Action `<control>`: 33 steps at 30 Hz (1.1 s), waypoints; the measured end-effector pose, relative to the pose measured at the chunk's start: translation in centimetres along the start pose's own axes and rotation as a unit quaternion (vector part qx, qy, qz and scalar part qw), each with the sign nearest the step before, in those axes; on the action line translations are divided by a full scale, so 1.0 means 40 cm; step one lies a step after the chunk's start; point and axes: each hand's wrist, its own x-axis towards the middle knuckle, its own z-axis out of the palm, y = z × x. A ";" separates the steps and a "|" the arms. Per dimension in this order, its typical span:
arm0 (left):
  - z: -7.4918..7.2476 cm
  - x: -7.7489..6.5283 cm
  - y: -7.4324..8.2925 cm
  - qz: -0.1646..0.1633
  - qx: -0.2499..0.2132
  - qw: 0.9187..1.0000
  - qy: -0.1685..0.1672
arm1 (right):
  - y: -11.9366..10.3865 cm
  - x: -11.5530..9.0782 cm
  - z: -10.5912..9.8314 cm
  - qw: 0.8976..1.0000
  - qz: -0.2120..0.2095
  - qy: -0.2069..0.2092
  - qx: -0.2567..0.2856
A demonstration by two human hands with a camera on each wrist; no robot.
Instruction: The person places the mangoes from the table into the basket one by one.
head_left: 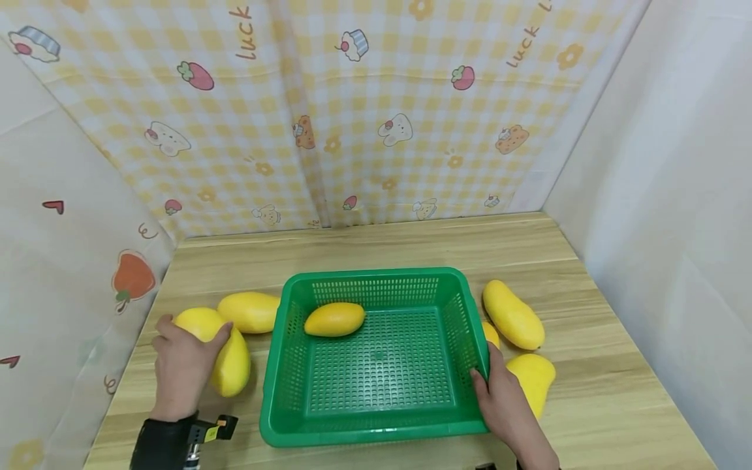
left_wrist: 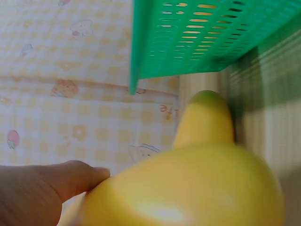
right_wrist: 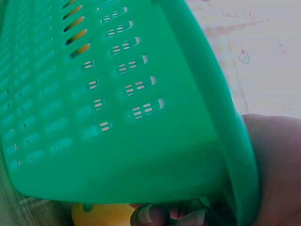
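- Along the left side of the wood-grain tabletop (head_left: 611,372), the left hand (head_left: 183,372) curls thumb and fingers over a yellow mango (head_left: 232,369); the thumb crosses the yellow there, so I cannot tell whether a second fruit sits beneath the grip. The spread looks fairly wide, probably because the fruit is broad, round and smooth.
- Near the tabletop's middle stands a green basket (head_left: 271,365), its long sides roughly parallel to the back edge, its open top leaving the inside within reach of either hand.
- At its front right corner, the right hand (head_left: 508,398) grips the basket's rim, thumb over the inner side and fingertips below and outside. That hold seems meant to keep the light, slotted plastic from sliding.
- Within the basket, a smaller mango (head_left: 335,319) lies on its side toward the back left corner; its rounded shape probably makes lying flat the steadier rest.
- Just left of the basket wall, a rear mango (head_left: 249,312) lies lengthwise, close to the gripped fruit.
- Toward the tabletop's right edge lie a long mango (head_left: 513,314), a front mango (head_left: 533,382) partly behind the right hand, and a half-hidden mango (head_left: 491,333) against or just beside the basket.
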 end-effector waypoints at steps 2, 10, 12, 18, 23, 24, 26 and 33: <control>-0.007 -0.002 0.008 0.012 0.005 1.000 0.002 | 0.002 0.001 0.002 1.000 -0.003 0.002 -0.002; -0.020 -0.012 0.044 0.092 -0.009 0.994 0.051 | 0.001 -0.003 -0.001 1.000 -0.002 0.002 0.002; -0.027 -0.014 0.055 0.111 -0.008 0.992 0.056 | 0.002 -0.002 0.000 1.000 0.001 0.002 0.002; -0.052 -0.019 0.094 0.178 -0.004 0.982 0.060 | 0.003 0.002 0.002 1.000 0.006 -0.002 0.006; -0.064 -0.020 0.132 0.233 0.005 0.971 0.056 | 0.001 0.000 -0.001 1.000 -0.001 0.004 0.008; -0.065 -0.022 0.139 0.239 0.005 0.969 0.053 | 0.000 -0.001 -0.002 1.000 -0.004 0.005 0.009; -0.067 -0.025 0.150 0.251 0.010 0.967 0.047 | 0.000 -0.001 -0.001 1.000 -0.005 0.004 0.012; -0.066 -0.036 0.172 0.324 0.017 0.945 0.049 | -0.001 -0.003 0.000 1.000 -0.007 0.005 0.017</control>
